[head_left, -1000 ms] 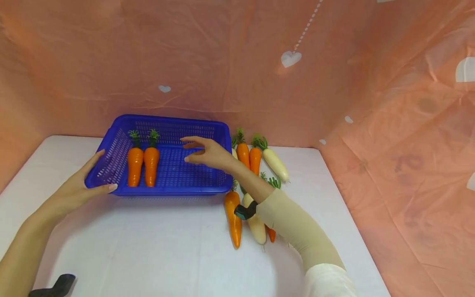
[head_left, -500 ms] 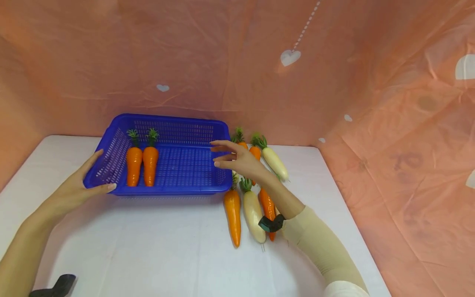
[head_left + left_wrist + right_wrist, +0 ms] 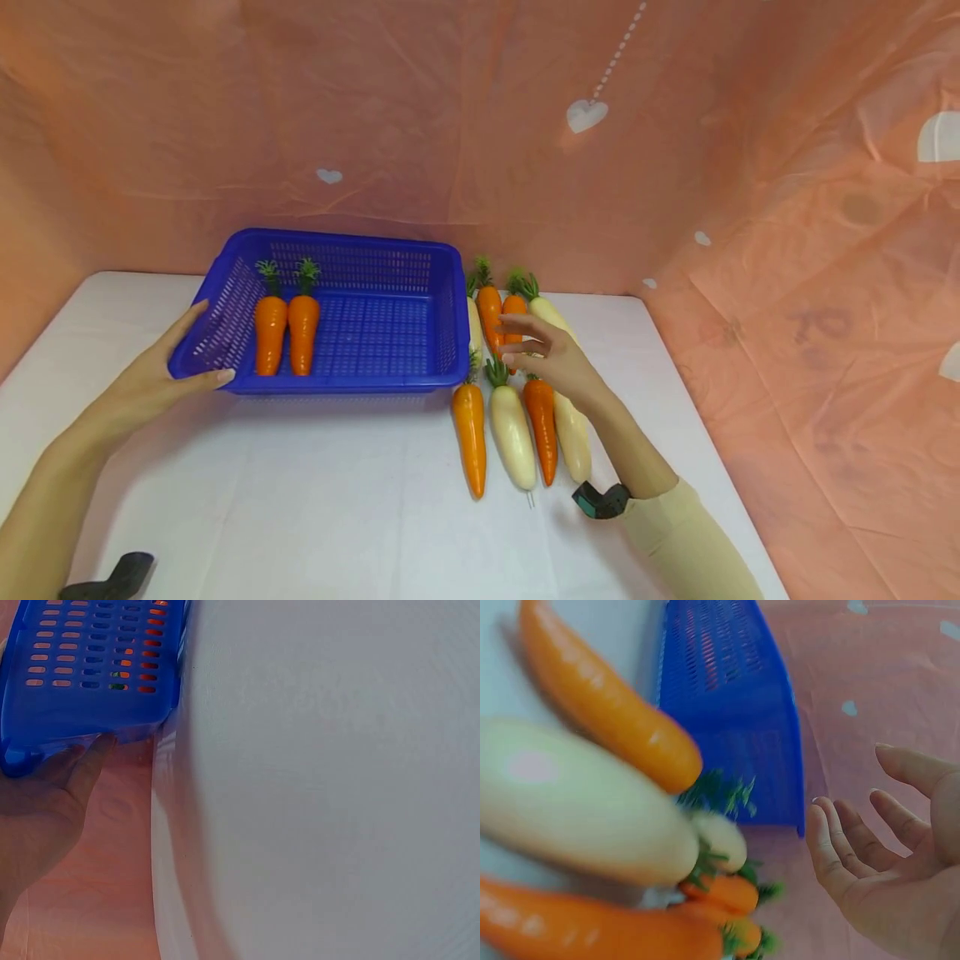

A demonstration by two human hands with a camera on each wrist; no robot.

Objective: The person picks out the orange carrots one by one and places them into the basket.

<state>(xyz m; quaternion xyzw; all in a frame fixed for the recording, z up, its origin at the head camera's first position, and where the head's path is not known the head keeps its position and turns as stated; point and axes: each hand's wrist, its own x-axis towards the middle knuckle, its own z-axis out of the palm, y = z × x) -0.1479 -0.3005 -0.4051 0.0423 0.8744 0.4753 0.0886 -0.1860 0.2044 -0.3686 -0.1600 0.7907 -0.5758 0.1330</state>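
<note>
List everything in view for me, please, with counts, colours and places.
Table: one, white, before the backdrop
Backdrop: one, salmon, round the table
Hearts: several, white, on the backdrop
Basket: one, blue, on the table
Carrots: six, orange, two inside the basket, four by its right end
Radishes: four, whitish, beside those four carrots
Devices: two, black, one lower left, one lower right
Sleeve: one, beige, lower right
Left hand: one, bare, gripping the basket
Right hand: one, bare, over the radishes

White tabletop (image 3: 322, 500) | orange sheet (image 3: 450, 108) behind | pale hearts (image 3: 587, 116) on sheet

Basket (image 3: 330, 384) in all three views
</note>
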